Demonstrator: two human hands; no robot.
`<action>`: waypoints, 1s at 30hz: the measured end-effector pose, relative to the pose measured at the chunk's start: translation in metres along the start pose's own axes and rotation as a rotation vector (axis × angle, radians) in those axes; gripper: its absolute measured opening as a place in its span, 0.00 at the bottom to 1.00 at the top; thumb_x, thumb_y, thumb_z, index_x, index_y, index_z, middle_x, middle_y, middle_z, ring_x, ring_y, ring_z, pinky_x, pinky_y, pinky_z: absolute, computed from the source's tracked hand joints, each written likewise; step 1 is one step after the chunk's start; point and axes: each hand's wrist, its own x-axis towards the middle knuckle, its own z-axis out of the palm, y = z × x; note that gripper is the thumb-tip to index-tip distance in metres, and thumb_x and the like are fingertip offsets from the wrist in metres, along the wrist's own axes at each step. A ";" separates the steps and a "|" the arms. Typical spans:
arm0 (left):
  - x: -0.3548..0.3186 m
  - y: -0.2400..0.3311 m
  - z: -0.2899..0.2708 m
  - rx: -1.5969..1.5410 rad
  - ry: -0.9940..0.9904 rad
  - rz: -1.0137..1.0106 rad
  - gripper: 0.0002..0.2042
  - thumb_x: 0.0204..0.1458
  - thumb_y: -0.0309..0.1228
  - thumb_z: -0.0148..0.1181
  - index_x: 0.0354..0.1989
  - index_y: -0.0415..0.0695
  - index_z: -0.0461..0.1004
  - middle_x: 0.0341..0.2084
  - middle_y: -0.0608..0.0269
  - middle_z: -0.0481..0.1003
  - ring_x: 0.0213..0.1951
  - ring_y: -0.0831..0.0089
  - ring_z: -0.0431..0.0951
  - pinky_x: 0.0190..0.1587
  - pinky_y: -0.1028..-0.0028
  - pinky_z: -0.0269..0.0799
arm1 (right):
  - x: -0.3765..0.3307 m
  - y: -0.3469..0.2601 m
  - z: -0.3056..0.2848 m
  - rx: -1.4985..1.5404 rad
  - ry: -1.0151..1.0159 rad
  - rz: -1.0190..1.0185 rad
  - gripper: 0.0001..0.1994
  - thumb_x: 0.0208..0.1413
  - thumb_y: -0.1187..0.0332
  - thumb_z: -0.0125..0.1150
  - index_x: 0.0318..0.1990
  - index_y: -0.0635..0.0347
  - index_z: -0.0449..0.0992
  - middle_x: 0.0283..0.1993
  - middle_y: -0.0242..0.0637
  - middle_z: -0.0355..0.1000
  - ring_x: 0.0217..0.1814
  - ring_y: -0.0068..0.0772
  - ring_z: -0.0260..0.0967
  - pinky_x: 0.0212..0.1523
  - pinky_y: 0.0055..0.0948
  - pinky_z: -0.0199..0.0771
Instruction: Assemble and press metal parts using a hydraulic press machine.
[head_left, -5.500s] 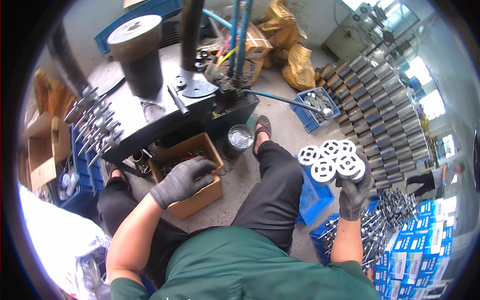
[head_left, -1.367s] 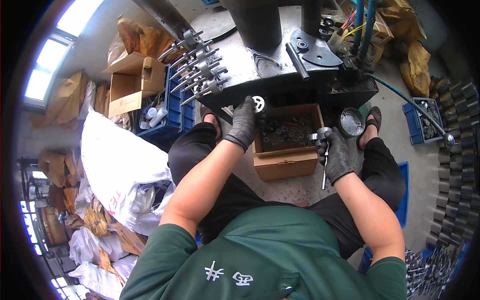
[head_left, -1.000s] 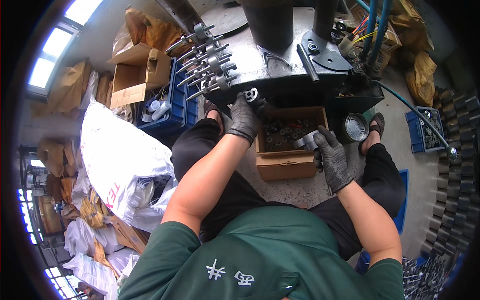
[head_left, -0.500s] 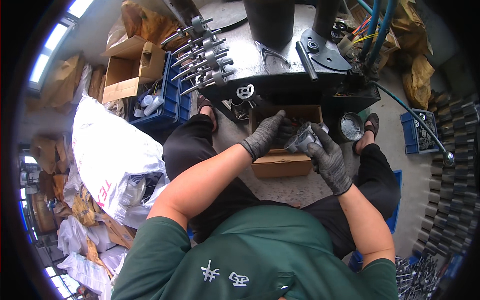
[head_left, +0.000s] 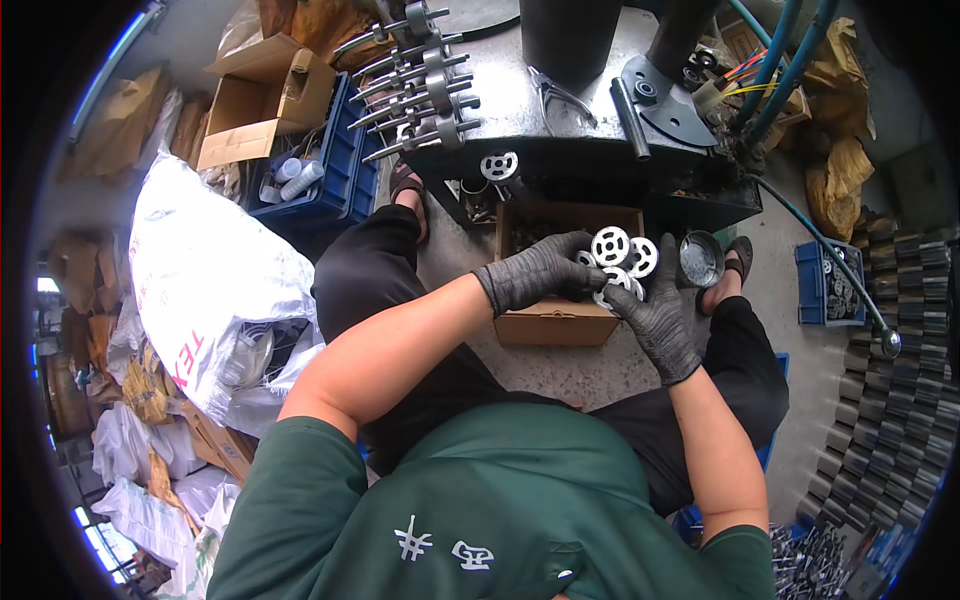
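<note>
My left hand (head_left: 538, 273), in a dark grey glove, closes on the left side of a cluster of round silver metal discs with slotted holes. One disc (head_left: 610, 246) faces up at the top of the cluster, and another disc (head_left: 643, 257) sits beside it. The gloved fingers of my right hand (head_left: 662, 328) grip the lower disc (head_left: 618, 284) from the right. Both hands hold the cluster above an open cardboard box (head_left: 556, 329), whose contents are mostly hidden. Glove and discs overlap, so the exact finger contacts are partly hidden.
Ahead, a metal bench (head_left: 480, 105) bears shafted metal parts (head_left: 430, 90), pliers (head_left: 560, 98), a rod (head_left: 630, 118) and a fan-shaped plate (head_left: 680, 118). A metal bowl (head_left: 701, 258) stands right of the box. A white sack (head_left: 205, 290) bulges at left; stacked metal cylinders (head_left: 880, 400) line the right.
The silver parts have been turned, so their slotted round faces now show. My left hand has moved in against them, and both hands now hold the cluster.
</note>
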 end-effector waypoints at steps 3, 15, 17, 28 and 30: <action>0.002 -0.012 -0.003 0.000 -0.004 -0.076 0.27 0.54 0.36 0.71 0.58 0.36 0.69 0.43 0.58 0.77 0.44 0.71 0.79 0.50 0.67 0.79 | 0.003 0.010 0.006 0.256 -0.019 0.144 0.52 0.54 0.72 0.70 0.77 0.57 0.35 0.63 0.48 0.67 0.62 0.38 0.70 0.63 0.35 0.72; -0.009 -0.022 -0.009 -0.053 -0.120 -0.360 0.24 0.61 0.52 0.58 0.55 0.47 0.72 0.45 0.62 0.79 0.48 0.68 0.80 0.48 0.63 0.76 | -0.001 -0.010 0.005 -0.010 -0.113 0.040 0.44 0.54 0.69 0.70 0.75 0.60 0.48 0.58 0.47 0.73 0.59 0.33 0.73 0.59 0.32 0.75; -0.007 -0.021 -0.006 0.002 -0.103 -0.376 0.24 0.61 0.53 0.57 0.56 0.47 0.72 0.44 0.63 0.79 0.47 0.68 0.80 0.48 0.64 0.76 | 0.000 -0.005 0.006 -0.017 -0.085 0.071 0.45 0.53 0.68 0.70 0.75 0.60 0.48 0.55 0.47 0.75 0.57 0.34 0.75 0.58 0.32 0.76; 0.010 -0.017 0.010 0.772 0.411 -0.023 0.24 0.46 0.43 0.70 0.44 0.36 0.80 0.35 0.46 0.81 0.40 0.55 0.83 0.48 0.63 0.77 | 0.024 0.049 0.011 -0.616 -0.114 0.318 0.48 0.47 0.47 0.69 0.73 0.56 0.56 0.49 0.53 0.79 0.51 0.51 0.78 0.52 0.44 0.77; 0.013 -0.002 0.010 0.784 0.416 -0.067 0.23 0.46 0.42 0.70 0.44 0.36 0.80 0.37 0.45 0.81 0.41 0.55 0.83 0.48 0.63 0.77 | 0.025 0.059 0.003 -0.598 -0.070 0.322 0.47 0.47 0.48 0.70 0.73 0.57 0.56 0.49 0.54 0.79 0.51 0.50 0.78 0.51 0.42 0.77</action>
